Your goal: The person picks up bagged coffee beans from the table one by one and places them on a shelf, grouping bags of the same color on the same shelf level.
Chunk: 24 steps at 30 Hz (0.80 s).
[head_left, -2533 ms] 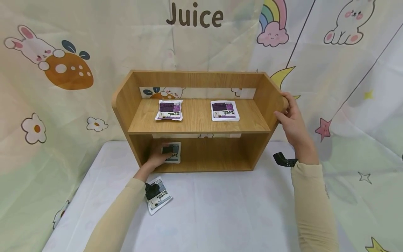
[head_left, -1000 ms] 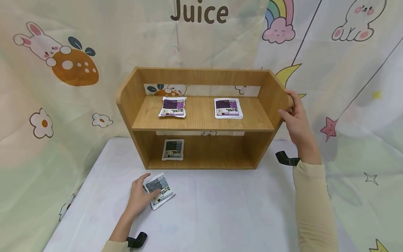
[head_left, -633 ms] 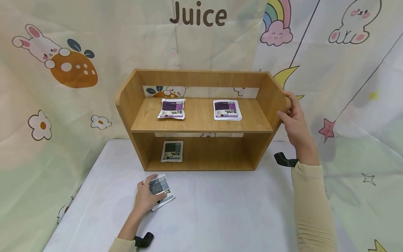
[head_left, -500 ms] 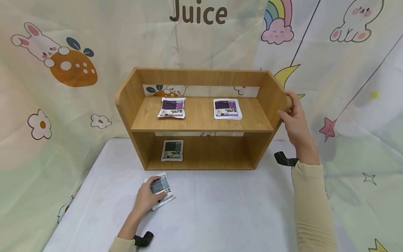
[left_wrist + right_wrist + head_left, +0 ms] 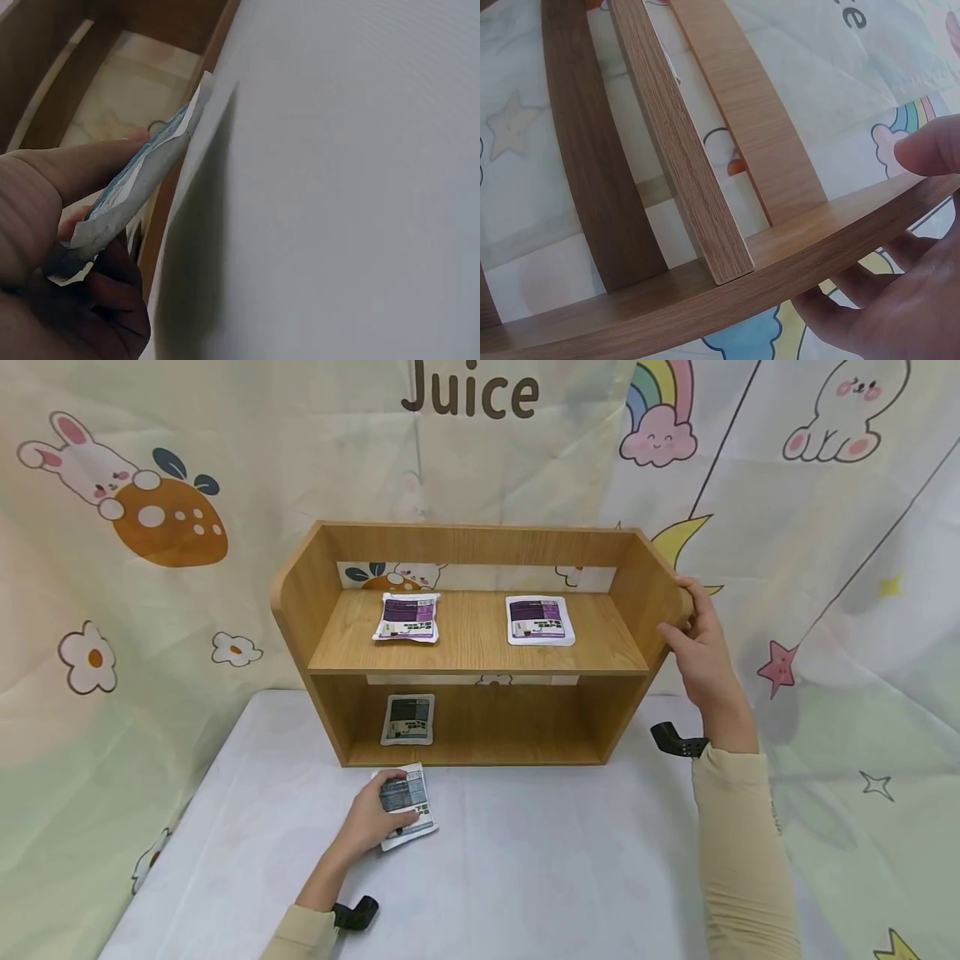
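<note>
My left hand (image 5: 370, 814) pinches a white packet with a grey-green label (image 5: 407, 806) by its left side, thumb on the printed face and fingers behind. In the left wrist view this packet (image 5: 142, 180) is tilted above the white tabletop, its shadow beside it. My right hand (image 5: 703, 652) grips the right side panel of the two-tier wooden shelf (image 5: 480, 660), with the thumb on the inner side and the fingers outside, as the right wrist view of that hand (image 5: 900, 292) also shows.
Two purple-labelled packets lie on the upper tier, one at left (image 5: 407, 617) and one right of centre (image 5: 539, 620). A green-labelled packet (image 5: 408, 720) lies at the left of the lower tier. Behind the shelf hangs a printed cloth (image 5: 480, 468). The white table (image 5: 525, 860) extends in front.
My left hand has left the packet on the lower tier, come down to the one on the table, taken hold of it and moved it right and up. My right hand stays on the shelf.
</note>
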Motion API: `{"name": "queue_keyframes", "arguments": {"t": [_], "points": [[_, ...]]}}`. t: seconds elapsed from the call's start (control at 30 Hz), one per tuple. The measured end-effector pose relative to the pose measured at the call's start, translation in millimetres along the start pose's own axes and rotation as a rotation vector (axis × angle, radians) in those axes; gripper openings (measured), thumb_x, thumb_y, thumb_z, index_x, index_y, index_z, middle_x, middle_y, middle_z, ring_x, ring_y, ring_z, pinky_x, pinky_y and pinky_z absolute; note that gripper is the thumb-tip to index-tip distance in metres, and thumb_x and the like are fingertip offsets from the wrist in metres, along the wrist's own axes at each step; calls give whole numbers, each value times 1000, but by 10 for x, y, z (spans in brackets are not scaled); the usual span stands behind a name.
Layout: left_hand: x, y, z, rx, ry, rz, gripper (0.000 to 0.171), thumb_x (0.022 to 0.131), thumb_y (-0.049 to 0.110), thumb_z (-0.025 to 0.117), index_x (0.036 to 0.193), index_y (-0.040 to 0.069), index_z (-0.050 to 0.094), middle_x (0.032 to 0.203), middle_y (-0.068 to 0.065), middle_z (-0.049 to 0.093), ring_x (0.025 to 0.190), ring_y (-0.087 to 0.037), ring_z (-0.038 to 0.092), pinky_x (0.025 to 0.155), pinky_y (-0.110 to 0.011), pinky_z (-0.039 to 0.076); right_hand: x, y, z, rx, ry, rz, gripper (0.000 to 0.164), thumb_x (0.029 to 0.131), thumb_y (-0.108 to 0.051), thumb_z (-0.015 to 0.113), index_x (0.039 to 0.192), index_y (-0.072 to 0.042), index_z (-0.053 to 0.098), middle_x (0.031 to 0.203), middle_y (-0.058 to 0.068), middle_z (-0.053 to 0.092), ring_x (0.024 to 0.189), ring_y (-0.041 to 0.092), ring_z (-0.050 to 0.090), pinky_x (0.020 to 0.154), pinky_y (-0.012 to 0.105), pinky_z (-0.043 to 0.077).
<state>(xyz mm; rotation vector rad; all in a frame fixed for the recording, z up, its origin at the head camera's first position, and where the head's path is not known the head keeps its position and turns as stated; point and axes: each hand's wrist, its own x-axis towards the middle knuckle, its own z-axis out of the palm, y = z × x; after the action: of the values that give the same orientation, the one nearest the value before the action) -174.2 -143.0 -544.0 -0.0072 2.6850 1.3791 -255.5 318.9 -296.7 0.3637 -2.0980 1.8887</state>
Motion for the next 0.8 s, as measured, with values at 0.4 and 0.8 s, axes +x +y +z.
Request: {"name": "queue_keyframes", "arguments": {"t": [0.4,0.8], "points": [[380,343,218,-91,-70,150,74,67,22,91,131,21,54,135,-10,52,119,-32,51,97,-54,40,-3,-8,17,32,-5,-28,60,96,8,45,145,-26,38,146,8,28,132,34,28,107,59,24],[768,836,464,-148,-149,225,72,68,21,90,132,18,55,137,-11,50,120,-32,49,100,-53,38,2,-3,11,46,-13,-39,58,96,8,45,144,-25,38,145,9,29,130,33,29,106,57,26]]}}
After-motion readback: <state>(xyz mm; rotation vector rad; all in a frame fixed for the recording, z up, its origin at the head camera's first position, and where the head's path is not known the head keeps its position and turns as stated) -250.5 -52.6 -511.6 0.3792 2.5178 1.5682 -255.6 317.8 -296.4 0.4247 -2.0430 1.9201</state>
